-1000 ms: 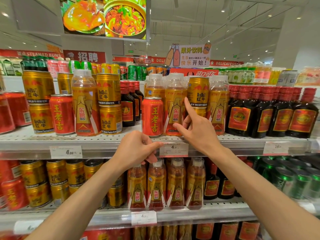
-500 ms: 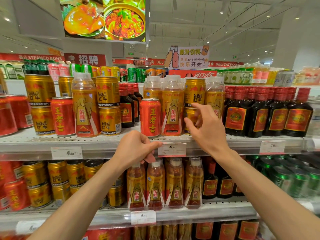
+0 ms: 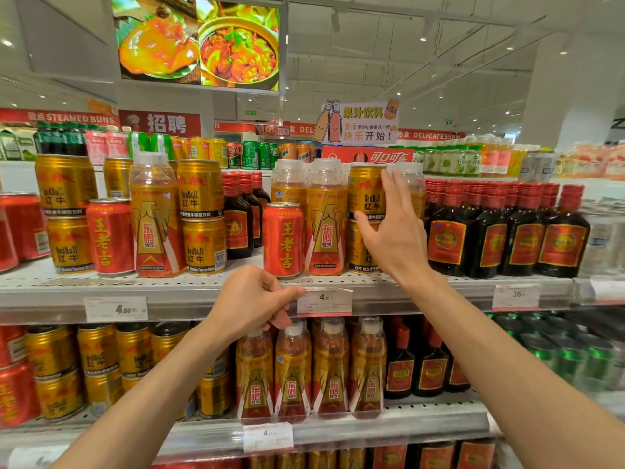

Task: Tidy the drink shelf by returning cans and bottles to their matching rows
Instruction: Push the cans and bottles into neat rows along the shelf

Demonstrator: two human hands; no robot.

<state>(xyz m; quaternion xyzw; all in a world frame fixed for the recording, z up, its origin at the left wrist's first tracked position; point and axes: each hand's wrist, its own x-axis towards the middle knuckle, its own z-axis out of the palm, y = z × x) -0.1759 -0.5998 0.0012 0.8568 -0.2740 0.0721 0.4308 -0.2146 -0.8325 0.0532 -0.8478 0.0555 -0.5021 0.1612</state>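
My right hand (image 3: 392, 231) is spread open around the upper of two stacked gold Red Bull cans (image 3: 365, 194), thumb on its left side, fingers by its right; it has no closed grip on the can. These cans stand among orange Dongpeng bottles (image 3: 326, 225). My left hand (image 3: 250, 299) rests loosely curled on the shelf edge (image 3: 189, 299) beside a price tag (image 3: 324, 301), holding nothing. A red Wanglaoji can (image 3: 283, 240) stands in front of the bottles. Further left, another red can (image 3: 110, 236) and an orange bottle (image 3: 154, 218) sit among gold Red Bull cans (image 3: 66, 211).
Dark bottles with red caps (image 3: 507, 231) fill the shelf to the right. The lower shelf holds gold cans (image 3: 98, 360), orange bottles (image 3: 311, 370), dark bottles and green cans (image 3: 568, 357). More drinks line the top shelf behind.
My right hand has gone from pointing near the bottles to opening wide and reaching up around the upper gold can. My left hand has stayed on the shelf edge.
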